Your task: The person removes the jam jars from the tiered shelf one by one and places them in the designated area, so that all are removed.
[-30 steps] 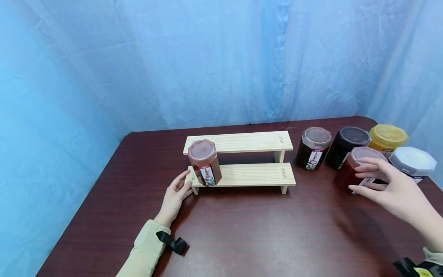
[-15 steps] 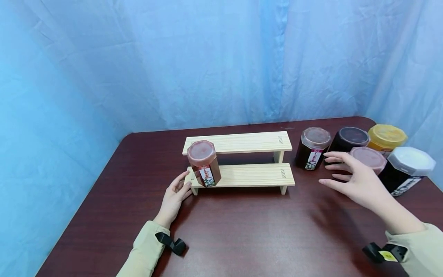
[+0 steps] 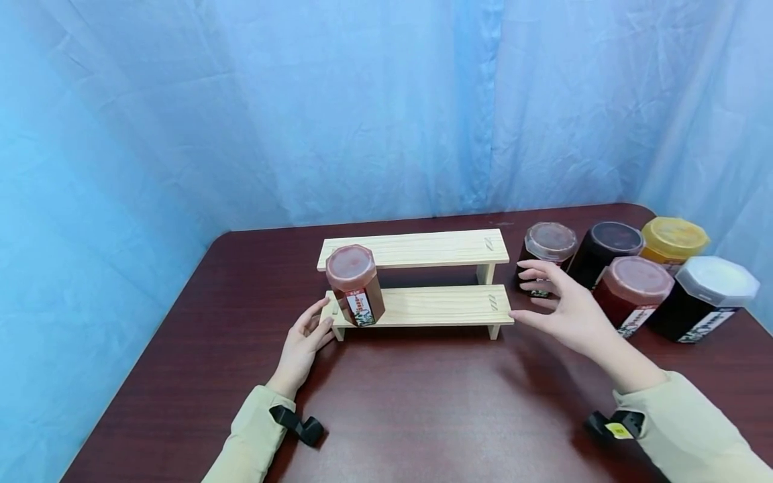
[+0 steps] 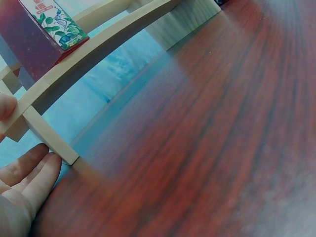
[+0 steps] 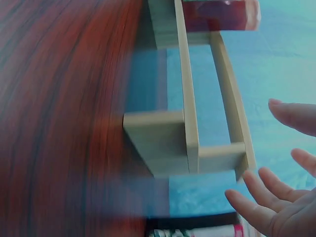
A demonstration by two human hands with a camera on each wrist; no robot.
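A two-tier wooden display rack (image 3: 441, 305) stands on the table, with a reddish-brown jar (image 3: 359, 288) upright at the left end of its lower board. My left hand (image 3: 300, 349) holds that board's left end; in the left wrist view a fingertip (image 4: 7, 107) is at the board and lower fingers (image 4: 42, 170) lie against the leg. My right hand (image 3: 561, 312) is off the rack's right end with fingers spread and nothing in them. It overlaps a dark jar (image 3: 549, 243) with a clear lid in the head view. The right wrist view shows its fingers (image 5: 269, 197) apart.
Right of the rack stand a black-lidded jar (image 3: 611, 251), a yellow-lidded jar (image 3: 674, 241), a dark red jar (image 3: 634, 288) and a white-lidded jar (image 3: 706, 302). Blue curtains (image 3: 362, 114) hang behind the dark wooden table (image 3: 447, 402).
My right hand has moved left, from in front of the dark red jar to the rack's right end, holding nothing. My left hand has stayed at the rack's left end.
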